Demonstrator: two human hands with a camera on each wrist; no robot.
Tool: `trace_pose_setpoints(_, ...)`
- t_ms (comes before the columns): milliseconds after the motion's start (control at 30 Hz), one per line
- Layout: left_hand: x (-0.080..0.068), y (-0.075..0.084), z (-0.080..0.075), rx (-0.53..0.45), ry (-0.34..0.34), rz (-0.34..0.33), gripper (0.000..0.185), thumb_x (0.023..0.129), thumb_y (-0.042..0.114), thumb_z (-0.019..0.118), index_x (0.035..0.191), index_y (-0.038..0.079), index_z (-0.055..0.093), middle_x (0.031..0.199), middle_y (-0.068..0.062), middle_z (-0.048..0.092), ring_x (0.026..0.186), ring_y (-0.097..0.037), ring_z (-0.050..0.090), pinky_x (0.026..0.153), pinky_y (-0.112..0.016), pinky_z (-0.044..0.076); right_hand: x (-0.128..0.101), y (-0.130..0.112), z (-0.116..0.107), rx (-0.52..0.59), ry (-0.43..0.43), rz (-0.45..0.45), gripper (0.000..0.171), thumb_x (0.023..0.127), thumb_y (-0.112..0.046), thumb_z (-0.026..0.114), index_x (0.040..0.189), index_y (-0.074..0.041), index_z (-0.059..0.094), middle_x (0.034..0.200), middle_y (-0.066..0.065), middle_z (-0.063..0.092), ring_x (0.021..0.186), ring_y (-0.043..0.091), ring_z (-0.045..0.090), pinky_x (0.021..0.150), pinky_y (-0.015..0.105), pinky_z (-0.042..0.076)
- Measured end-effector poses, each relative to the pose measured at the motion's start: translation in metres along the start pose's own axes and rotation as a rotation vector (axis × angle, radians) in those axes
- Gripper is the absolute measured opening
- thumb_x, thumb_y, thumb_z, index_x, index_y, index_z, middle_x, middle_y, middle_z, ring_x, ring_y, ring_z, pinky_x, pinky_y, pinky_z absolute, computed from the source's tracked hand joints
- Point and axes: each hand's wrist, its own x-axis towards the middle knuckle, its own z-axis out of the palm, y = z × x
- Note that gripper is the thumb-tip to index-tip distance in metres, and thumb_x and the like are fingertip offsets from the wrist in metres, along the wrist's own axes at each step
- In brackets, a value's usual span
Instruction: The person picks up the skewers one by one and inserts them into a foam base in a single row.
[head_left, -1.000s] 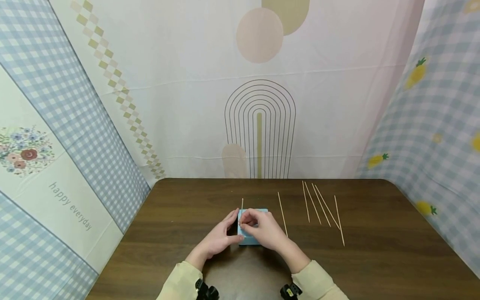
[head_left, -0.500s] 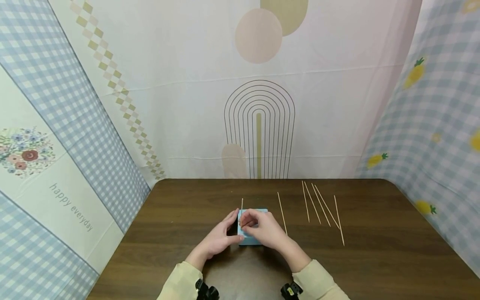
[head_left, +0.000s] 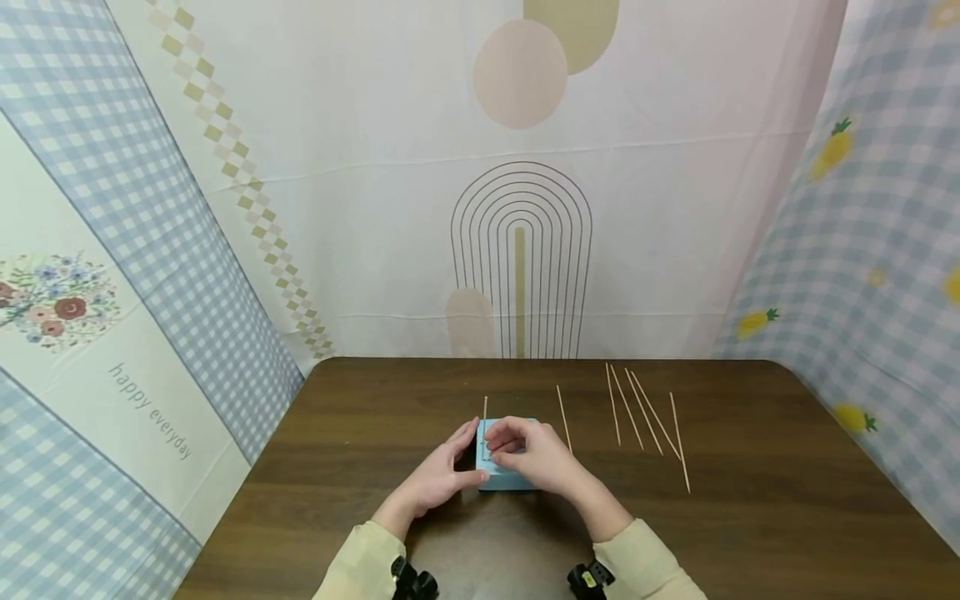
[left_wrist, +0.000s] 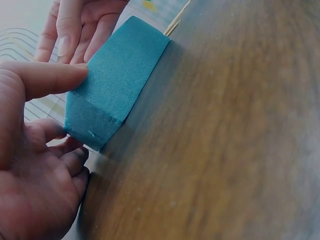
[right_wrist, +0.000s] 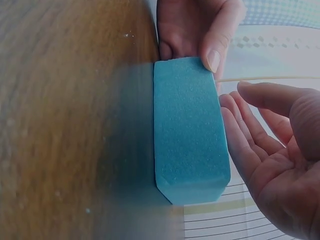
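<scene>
A light blue foam block (head_left: 501, 481) sits on the table in front of the person. Its left end is gripped by the left hand (head_left: 433, 481), with the thumb (left_wrist: 60, 80) at the near top edge and the fingers along the side. From the block's left part rises a thin wooden skewer (head_left: 485, 410), upright in the head view; the right wrist view shows the same skewer (right_wrist: 272, 78) by the left thumb. Above the block, the right hand (head_left: 542, 454) is just right of the skewer. Its thumb and fingers are parted, with nothing between them.
One loose skewer (head_left: 563, 417) lies right of the block, partly behind the right hand. Farther right, several more skewers (head_left: 643, 408) lie spread on the brown wooden table (head_left: 750, 517). A patterned cloth (head_left: 375, 250) hangs behind the table.
The right hand has let go of the skewer and shifted slightly right, its fingers parting. The skewer stays upright in the block. The left hand keeps its hold.
</scene>
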Motion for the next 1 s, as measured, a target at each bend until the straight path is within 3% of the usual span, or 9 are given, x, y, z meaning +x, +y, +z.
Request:
trace_pose_setpoints(267,-0.001,0.000,0.000,-0.014,0.000,0.001,0.093,0.100,0.029,0.076,0.171,0.008,0.020,0.178,-0.019,0.012,0.162,-0.040,0.014,0.124,-0.067,0.020,0.000,-0.001,-0.001,0.038,-0.013,0.004,0.020,0.096,-0.004,0.079,0.115,-0.004,0.074,0.106,0.007,0.076,0.097,0.022,0.073,0.085,0.028,0.057)
trace_pose_setpoints(667,0.000,0.001,0.000,-0.011,0.007,-0.004,0.094,0.099,0.029,0.077,0.171,0.008,0.021,0.178,-0.017,0.014,0.162,-0.038,0.015,0.126,-0.065,0.018,-0.002,0.005,-0.007,0.003,-0.016,0.030,0.016,0.099,-0.003,0.075,0.115,-0.008,0.075,0.108,0.001,0.075,0.099,0.016,0.072,0.086,0.027,0.056)
trace_pose_setpoints(1000,0.000,0.003,0.002,-0.002,0.020,-0.018,0.094,0.098,0.029,0.077,0.171,0.009,0.022,0.178,-0.017,0.015,0.163,-0.037,0.016,0.126,-0.064,0.018,-0.014,0.009,-0.034,0.012,-0.011,0.060,0.023,0.101,-0.006,0.074,0.123,-0.008,0.073,0.118,0.006,0.075,0.110,0.023,0.072,0.093,0.034,0.058)
